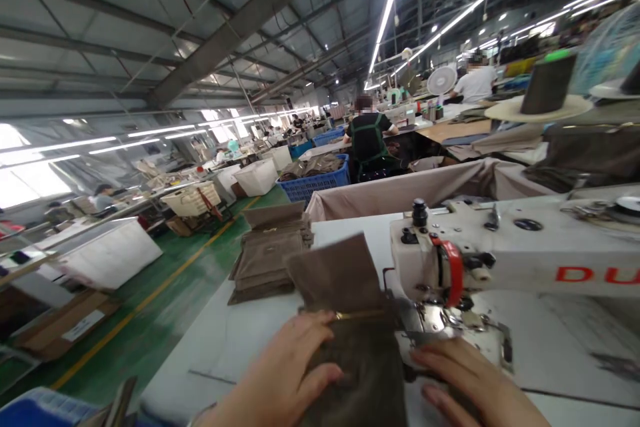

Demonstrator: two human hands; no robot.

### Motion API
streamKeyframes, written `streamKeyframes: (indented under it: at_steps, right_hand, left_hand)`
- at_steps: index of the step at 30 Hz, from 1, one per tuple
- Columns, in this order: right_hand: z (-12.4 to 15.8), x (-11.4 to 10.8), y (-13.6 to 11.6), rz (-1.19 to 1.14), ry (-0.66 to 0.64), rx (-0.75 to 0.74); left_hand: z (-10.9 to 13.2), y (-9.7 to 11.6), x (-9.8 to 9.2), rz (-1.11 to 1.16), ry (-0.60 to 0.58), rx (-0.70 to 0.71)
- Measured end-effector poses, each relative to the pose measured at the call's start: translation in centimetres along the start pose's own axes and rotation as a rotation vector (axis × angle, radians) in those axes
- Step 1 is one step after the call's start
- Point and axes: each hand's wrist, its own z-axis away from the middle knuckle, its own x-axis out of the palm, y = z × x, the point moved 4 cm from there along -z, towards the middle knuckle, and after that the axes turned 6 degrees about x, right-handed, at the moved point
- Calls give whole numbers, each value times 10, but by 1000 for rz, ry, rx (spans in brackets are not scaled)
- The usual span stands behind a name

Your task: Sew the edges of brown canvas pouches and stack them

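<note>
A dark olive-brown fabric panel (360, 367) with a raised flap (340, 273) and a thin golden strip across it lies on the white sewing table in front of me. My left hand (295, 360) rests on its left side, thumb and fingers apart, pressing the cloth flat. Close to the panel's right edge, my right hand (455, 373) has its fingers stretched out; part of what lies beneath them is hidden. Just beyond the right hand is the needle area of a white sewing machine (430, 267) with a red band.
Behind the panel stands a stack of similar brown fabric pieces (270, 257). A blue basket (320, 180) with cloth sits farther off, near a seated person (369, 137). A thread cone (547, 83) stands at right. Green floor (185, 307) runs along the table's left.
</note>
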Motion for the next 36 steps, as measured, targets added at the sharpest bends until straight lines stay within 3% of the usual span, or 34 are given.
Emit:
streamKeyframes:
  at_steps: [3,7,11,15,20,26,30,36]
  right_hand:
    - [1,14,-12,34,-80,89]
    - [5,29,-14,15,-89,150]
    - [7,28,-11,-62,-86,254]
    - [5,9,-16,-199,53,329]
    - [-13,-28,-42,-311,120,224]
    - [-29,-63,-59,-352,69,169]
    - [-30,-74,-62,-286,74,109]
    - [-29,-81,-60,-172,184,53]
  left_hand:
    - [-12,6,50,92,17,-70]
    - [-53,12,70,144,107,-45]
    - [-77,26,67,204,95,22]
    - [-68,41,49,318,94,-4]
    - [-47,58,23,845,156,-102]
    - [-28,54,22,1393,265,-206]
    - [-18,57,19,1431,321,-287]
    - [-13,60,18,1444,381,-373]
